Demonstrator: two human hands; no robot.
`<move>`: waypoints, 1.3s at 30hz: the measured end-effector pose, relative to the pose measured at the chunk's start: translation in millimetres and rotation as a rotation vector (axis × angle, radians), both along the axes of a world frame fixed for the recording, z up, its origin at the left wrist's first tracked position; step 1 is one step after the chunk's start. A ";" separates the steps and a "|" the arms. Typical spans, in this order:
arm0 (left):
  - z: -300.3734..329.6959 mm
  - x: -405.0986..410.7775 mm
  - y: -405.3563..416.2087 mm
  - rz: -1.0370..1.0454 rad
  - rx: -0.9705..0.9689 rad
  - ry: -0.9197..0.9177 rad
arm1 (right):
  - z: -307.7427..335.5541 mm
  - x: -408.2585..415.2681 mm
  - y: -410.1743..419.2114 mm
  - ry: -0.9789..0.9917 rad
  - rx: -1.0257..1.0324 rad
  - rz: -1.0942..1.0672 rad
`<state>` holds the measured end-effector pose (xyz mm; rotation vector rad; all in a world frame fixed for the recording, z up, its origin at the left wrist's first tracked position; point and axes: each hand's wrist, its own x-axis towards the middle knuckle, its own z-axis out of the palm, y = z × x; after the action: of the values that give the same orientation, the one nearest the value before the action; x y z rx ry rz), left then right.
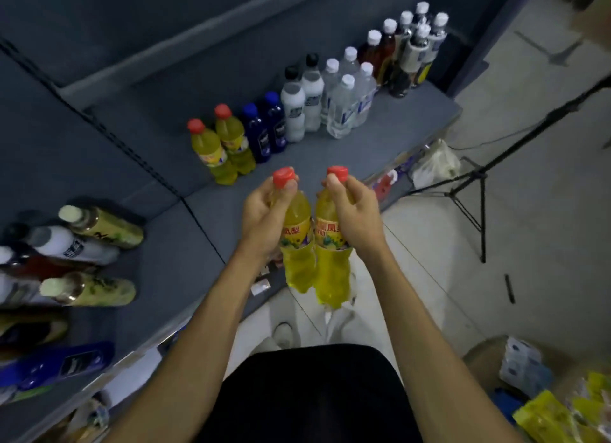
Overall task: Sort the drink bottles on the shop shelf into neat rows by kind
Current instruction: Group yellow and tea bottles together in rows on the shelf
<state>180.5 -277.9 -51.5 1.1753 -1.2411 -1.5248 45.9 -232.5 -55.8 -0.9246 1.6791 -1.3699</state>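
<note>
1. Left hand point(264, 214) gripping the neck of one red-capped yellow plastic drink bottle point(297, 241); right hand point(350, 211) gripping its twin point(332, 261).
2. Both upright, side by side, touching, hanging past the grey shelf's point(185, 244) front edge.
3. Matching standing yellow pair point(221, 145) ahead and left, mid-shelf; left hand nearer.

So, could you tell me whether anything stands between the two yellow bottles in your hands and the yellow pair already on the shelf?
Nothing visible does. The left hand and right hand hold the yellow bottles above the shelf's front edge, and only bare grey shelf lies before the standing yellow pair.
</note>
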 end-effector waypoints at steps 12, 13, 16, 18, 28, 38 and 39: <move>12.3 -22.2 -62.6 0.433 -0.134 -0.154 | 0.6 -27.4 -115.8 0.133 -0.020 0.460; 11.1 -20.6 -67.9 0.439 -0.138 -0.161 | -5.1 -25.5 -121.5 0.140 -0.003 0.465; 0.6 -11.8 -80.5 0.431 -0.146 -0.215 | -21.8 -18.6 -138.3 0.129 0.045 0.472; -11.7 -5.0 -86.9 0.460 -0.192 -0.327 | -29.4 -14.0 -151.3 0.201 0.071 0.487; -65.2 36.9 -147.5 0.527 -0.172 -0.617 | -55.8 3.1 -214.7 0.540 0.306 0.639; -86.2 68.2 -170.2 0.479 -0.159 -0.681 | -57.6 51.2 -248.1 0.616 0.204 0.678; -85.6 72.2 -173.3 0.432 -0.164 -0.718 | -59.0 52.7 -249.8 0.633 0.186 0.668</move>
<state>252.7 -451.2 -137.1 1.8153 -1.3952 -0.6770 98.6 -482.3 -114.8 -1.7258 1.6490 -0.4830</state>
